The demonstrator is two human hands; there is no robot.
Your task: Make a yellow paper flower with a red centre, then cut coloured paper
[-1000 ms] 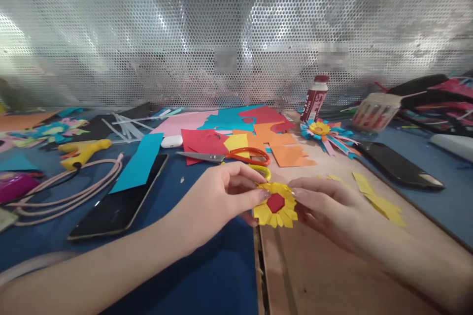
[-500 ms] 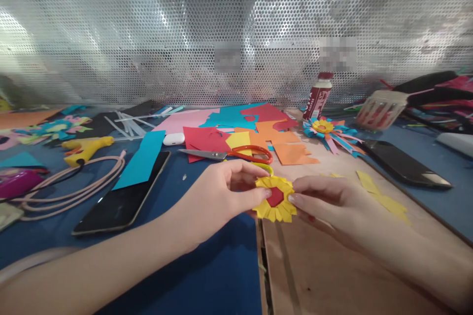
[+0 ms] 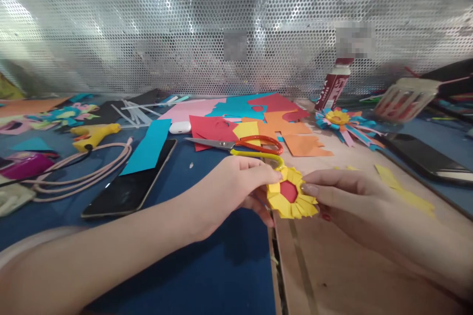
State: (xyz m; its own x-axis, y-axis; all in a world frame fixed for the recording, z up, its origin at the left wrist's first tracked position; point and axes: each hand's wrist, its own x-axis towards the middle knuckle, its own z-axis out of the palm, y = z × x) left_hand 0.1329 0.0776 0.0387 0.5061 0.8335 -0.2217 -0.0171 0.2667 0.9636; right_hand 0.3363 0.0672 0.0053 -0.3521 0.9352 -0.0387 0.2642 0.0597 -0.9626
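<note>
Between my two hands is a yellow paper flower with folded petals round a red centre. My left hand pinches its upper left edge, thumb on the front. At the flower's right edge my right hand grips it between thumb and fingers. Scissors with red and yellow handles lie just behind my left hand, blades pointing left. Yellow paper scraps lie behind my right hand.
Left are a phone under a blue paper strip, a yellow glue gun and a coiled cable. Coloured paper sheets, a finished rosette, a bottle, a plastic cup and another phone stand or lie behind.
The flower has turned slightly in my fingers, and my left thumb has shifted from near its centre to its upper edge. The view has swung a little, moving everything slightly right in the picture.
</note>
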